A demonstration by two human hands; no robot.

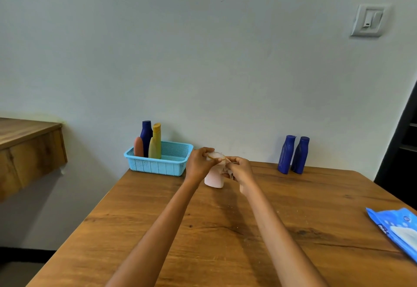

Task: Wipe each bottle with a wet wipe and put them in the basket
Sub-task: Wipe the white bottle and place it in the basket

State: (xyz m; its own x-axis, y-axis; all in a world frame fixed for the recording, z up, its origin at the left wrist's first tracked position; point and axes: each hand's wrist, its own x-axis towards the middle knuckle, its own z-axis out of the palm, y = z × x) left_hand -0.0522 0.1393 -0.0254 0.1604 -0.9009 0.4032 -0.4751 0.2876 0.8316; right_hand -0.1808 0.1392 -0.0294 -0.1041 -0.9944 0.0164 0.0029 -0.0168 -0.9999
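Observation:
A pale pink bottle [214, 179] stands on the wooden table [225, 230] near its far edge. My left hand [198, 164] grips the bottle's top from the left. My right hand [240, 170] pinches a crumpled wet wipe [226, 169] against the bottle's right side. A light blue basket [171, 169] sits at the table's far left corner with three bottles upright in it: a pink-orange one [138, 147], a dark blue one [146, 134] and a yellow one [155, 144]. Two dark blue bottles [293, 154] stand at the far right by the wall.
A blue pack of wet wipes [397, 230] lies at the table's right edge. Another wooden surface [27, 151] sits off to the left with a gap between. A dark door frame [399, 151] stands at the right. A wall switch [370, 20] is above.

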